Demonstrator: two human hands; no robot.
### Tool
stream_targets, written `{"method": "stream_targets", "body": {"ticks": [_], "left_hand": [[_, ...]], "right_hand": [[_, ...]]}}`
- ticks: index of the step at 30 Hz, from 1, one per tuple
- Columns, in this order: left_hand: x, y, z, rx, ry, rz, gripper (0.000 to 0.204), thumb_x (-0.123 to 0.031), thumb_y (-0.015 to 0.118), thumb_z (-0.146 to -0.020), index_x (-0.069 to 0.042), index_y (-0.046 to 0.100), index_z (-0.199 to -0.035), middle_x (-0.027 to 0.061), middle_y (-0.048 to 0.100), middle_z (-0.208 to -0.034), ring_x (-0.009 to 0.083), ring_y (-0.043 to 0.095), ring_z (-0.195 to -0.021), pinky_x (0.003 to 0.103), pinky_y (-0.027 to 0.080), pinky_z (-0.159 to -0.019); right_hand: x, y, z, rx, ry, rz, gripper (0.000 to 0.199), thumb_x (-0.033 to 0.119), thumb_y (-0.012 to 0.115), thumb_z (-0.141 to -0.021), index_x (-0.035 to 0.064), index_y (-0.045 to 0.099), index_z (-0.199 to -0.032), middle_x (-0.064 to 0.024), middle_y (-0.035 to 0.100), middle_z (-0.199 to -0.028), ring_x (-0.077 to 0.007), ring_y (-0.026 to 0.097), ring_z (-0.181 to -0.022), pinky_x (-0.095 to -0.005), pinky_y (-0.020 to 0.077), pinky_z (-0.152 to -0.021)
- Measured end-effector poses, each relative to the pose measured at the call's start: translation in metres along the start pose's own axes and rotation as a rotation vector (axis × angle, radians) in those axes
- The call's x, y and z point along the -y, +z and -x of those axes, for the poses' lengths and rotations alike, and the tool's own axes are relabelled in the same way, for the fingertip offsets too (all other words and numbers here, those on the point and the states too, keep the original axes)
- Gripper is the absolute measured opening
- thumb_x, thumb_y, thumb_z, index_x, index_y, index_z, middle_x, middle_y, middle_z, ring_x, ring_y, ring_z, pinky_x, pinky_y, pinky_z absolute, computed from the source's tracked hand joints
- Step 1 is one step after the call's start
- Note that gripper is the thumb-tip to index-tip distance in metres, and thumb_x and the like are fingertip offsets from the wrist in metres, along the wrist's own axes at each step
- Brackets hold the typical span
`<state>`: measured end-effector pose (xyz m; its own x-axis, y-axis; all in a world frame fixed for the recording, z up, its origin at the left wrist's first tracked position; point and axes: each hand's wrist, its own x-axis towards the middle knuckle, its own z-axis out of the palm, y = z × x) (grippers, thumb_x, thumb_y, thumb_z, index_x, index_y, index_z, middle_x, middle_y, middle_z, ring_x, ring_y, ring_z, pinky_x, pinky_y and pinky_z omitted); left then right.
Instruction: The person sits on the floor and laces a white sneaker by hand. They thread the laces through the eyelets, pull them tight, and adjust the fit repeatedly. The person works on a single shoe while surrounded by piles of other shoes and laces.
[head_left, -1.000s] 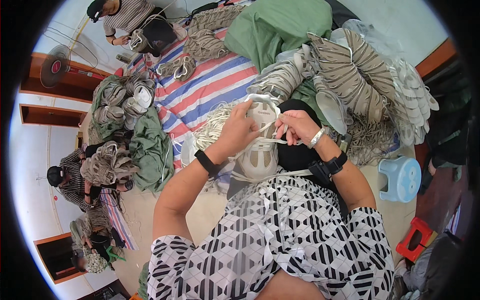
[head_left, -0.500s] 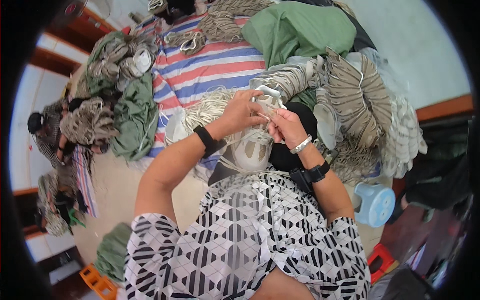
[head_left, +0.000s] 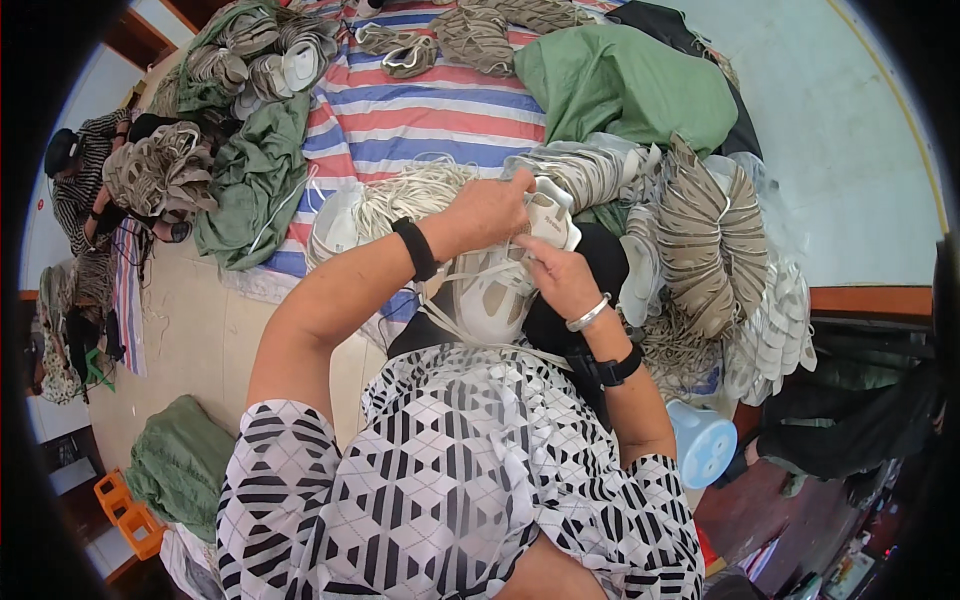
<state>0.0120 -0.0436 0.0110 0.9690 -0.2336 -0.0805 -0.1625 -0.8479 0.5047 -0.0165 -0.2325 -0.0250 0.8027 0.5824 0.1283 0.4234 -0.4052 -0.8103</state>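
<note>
Fingers of left hand (head_left: 492,208) and right hand (head_left: 556,276) both pinch a pale shoe upper (head_left: 548,215), held above the lap. White cords (head_left: 405,195) heaped just beside, on striped tarp (head_left: 420,110).

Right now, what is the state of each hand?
Left hand: closed, gripping the white shoe piece from above.
Right hand: closed, pinching the same white shoe piece from below.
</note>
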Motion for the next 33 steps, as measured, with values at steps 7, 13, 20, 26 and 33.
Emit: {"method": "stream_targets", "body": {"ticks": [7, 13, 20, 26, 33], "left_hand": [[-0.027, 0.003, 0.002, 0.086, 0.052, 0.025, 0.032, -0.021, 0.05, -0.087, -0.006, 0.046, -0.115, 0.0216, 0.065, -0.084, 0.0408, 0.063, -0.081, 0.048, 0.048, -0.073], [0.009, 0.027, 0.009, -0.06, 0.107, 0.646, 0.031, -0.018, 0.05, -0.093, -0.004, 0.044, -0.12, 0.0045, 0.054, -0.083, 0.0139, 0.053, -0.077, 0.031, 0.043, -0.07], [0.014, 0.038, 0.009, -0.054, 0.17, 0.544, 0.013, -0.011, 0.054, -0.086, -0.009, 0.053, -0.099, 0.003, 0.049, -0.07, 0.0137, 0.051, -0.065, 0.03, 0.043, -0.062], [0.006, 0.03, 0.005, -0.038, 0.152, 0.505, 0.01, -0.009, 0.054, -0.088, -0.005, 0.053, -0.097, 0.0037, 0.053, -0.08, 0.0143, 0.052, -0.074, 0.029, 0.045, -0.07], [0.015, 0.019, -0.022, -0.02, 0.276, 0.162, 0.029, -0.029, 0.047, -0.095, -0.004, 0.055, -0.106, 0.0095, 0.056, -0.096, 0.0196, 0.055, -0.091, 0.033, 0.043, -0.083]], "right_hand": [[-0.017, 0.014, -0.009, 0.046, -0.03, 0.199, 0.031, 0.005, 0.051, -0.085, 0.0069, 0.059, -0.114, -0.0189, 0.064, -0.077, -0.036, 0.063, -0.071, -0.0402, 0.0507, -0.064], [-0.004, -0.016, 0.006, 0.202, 0.464, -0.854, 0.027, 0.01, 0.053, -0.092, 0.0003, 0.058, -0.117, -0.0013, 0.055, -0.058, -0.005, 0.04, -0.037, -0.0188, 0.0296, -0.034], [-0.017, -0.041, 0.014, -0.126, 0.511, -1.262, 0.021, 0.011, 0.055, -0.093, 0.0045, 0.058, -0.113, 0.007, 0.048, -0.062, -0.0019, 0.035, -0.039, -0.0172, 0.0252, -0.033], [0.084, -0.223, 0.027, -0.285, -0.518, -1.269, 0.031, 0.015, 0.049, -0.096, 0.0033, 0.048, -0.125, 0.0044, 0.045, -0.06, -0.0021, 0.034, -0.04, -0.0174, 0.03, -0.038], [0.082, -0.157, 0.021, -0.098, 0.203, -0.279, 0.018, 0.014, 0.053, -0.094, 0.0027, 0.066, -0.098, 0.0011, 0.055, -0.06, -0.0047, 0.046, -0.046, -0.0212, 0.035, -0.042]]}}
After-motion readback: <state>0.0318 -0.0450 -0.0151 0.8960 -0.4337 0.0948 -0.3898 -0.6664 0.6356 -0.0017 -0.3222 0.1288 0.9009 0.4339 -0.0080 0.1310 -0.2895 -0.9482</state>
